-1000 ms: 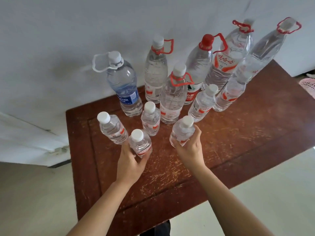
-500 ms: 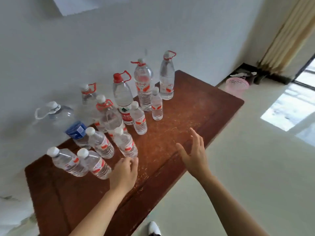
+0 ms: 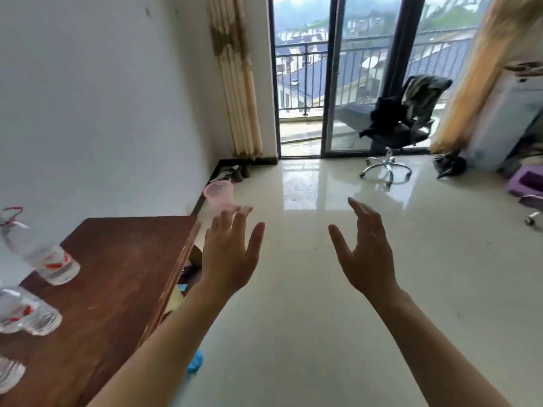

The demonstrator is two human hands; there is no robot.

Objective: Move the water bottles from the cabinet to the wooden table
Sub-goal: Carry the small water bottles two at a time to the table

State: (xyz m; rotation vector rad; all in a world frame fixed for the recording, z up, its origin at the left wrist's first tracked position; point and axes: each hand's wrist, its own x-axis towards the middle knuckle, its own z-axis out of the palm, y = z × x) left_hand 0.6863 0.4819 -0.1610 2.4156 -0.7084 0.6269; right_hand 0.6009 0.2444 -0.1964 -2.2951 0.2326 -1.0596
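The dark wooden table (image 3: 117, 268) fills the lower left of the view. Clear water bottles stand along its left side: a tall one with a red handle ring (image 3: 44, 254), a smaller one (image 3: 26, 312) below it, and part of another at the frame edge (image 3: 8, 374). My left hand (image 3: 232, 254) is raised just past the table's right edge, fingers straight and empty. Over the floor to its right, my right hand (image 3: 367, 254) is also up, spread and holding nothing. No cabinet is clearly identifiable.
A pink mesh basket (image 3: 220, 195) stands by the wall beyond the table. A black office chair (image 3: 396, 124) draped with clothes sits before the glass balcony door (image 3: 323, 83). Purple items (image 3: 526, 183) lie at the far right. Glossy floor tiles (image 3: 323, 318) stretch ahead.
Both hands let go of two small bottles on the table and lifted away open. The view swung right, from the table toward the room and balcony door.
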